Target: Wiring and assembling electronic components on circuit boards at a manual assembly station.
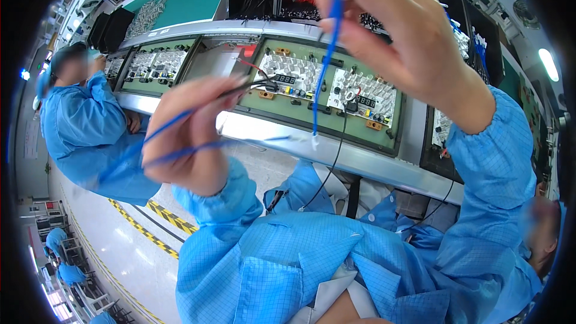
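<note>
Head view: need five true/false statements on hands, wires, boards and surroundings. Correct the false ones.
1. The right hand pinches a blue wire. True.
2. The left hand is empty. False: it holds blue wires.
3. Two white circuit boards sit side by side in the green fixture ahead. True.
4. The co-worker at far left wears red. False: blue.
5. The striped floor tape is black and yellow. True.

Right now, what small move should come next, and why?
Perhaps bring the left hand to the pale tip of the blue wire to steady it: the right hand grips that wire well above, leaving the tip dangling, seemingly free, in front of the metal rail, with no fingers on it.
</note>
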Tool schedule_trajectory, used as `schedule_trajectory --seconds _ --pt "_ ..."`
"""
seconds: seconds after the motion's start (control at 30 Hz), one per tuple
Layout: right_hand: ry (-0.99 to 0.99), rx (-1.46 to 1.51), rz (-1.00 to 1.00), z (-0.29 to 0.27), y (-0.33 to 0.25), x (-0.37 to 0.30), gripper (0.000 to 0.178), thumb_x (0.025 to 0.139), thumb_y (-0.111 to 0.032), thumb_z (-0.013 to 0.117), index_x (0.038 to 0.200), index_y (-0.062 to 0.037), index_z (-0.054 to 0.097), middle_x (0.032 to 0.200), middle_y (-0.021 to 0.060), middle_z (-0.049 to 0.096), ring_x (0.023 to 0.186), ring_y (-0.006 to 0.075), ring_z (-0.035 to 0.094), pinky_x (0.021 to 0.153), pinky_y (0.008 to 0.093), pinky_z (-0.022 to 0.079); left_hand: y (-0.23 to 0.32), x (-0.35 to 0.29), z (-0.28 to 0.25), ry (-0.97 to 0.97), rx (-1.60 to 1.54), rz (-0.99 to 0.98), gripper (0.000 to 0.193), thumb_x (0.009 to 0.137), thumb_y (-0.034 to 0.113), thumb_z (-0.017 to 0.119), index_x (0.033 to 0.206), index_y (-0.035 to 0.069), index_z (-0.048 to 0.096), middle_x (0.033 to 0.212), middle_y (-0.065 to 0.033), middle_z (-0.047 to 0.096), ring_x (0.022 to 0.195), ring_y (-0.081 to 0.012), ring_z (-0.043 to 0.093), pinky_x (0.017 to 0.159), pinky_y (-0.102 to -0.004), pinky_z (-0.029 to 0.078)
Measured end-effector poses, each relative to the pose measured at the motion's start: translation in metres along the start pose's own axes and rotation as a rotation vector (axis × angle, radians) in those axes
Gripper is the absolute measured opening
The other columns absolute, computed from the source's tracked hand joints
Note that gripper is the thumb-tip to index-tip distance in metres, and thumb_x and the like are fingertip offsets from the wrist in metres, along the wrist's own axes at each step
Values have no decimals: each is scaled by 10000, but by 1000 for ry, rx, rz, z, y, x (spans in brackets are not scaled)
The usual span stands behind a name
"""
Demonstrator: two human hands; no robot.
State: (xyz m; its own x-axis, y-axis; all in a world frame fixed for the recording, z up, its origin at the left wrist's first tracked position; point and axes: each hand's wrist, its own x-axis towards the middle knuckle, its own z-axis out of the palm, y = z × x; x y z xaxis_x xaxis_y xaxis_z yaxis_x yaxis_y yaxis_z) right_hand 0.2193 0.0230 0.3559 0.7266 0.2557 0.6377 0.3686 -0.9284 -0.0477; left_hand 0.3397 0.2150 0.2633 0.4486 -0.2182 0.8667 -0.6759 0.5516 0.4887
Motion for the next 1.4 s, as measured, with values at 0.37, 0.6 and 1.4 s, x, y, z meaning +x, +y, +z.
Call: schedule_trajectory --seconds 0.37,0.6,1.4 --pt "177 255 290 -55 22 -72 147 987 -134 440 1062 -24 503 902 107 569 775 164 548 675 273 438 -54 -32 -55 309 192 -247 242 940 175 590 989 -62 595 899 -191 675 732 -232 687 588 -275 555" --pt "165 297 369 -70 2 -66 197 1003 -207 385 1027 -20 442 782 95 475 721 152 456 681 287 383 -58 -35 -36 273 -30 -278 238 922 168 614 956 -67 597 865 -210 670 697 -241 681 592 -292 559" --pt "83 266 410 -45 -24 -72 174 988 -230 409 1005 -57 423 721 74 458 659 152 461 617 278 395 -117 -49 -6 -374 183 -543 104 804 2 703 905 -15 723 844 -87 723 758 -121 676 670 -248 541"
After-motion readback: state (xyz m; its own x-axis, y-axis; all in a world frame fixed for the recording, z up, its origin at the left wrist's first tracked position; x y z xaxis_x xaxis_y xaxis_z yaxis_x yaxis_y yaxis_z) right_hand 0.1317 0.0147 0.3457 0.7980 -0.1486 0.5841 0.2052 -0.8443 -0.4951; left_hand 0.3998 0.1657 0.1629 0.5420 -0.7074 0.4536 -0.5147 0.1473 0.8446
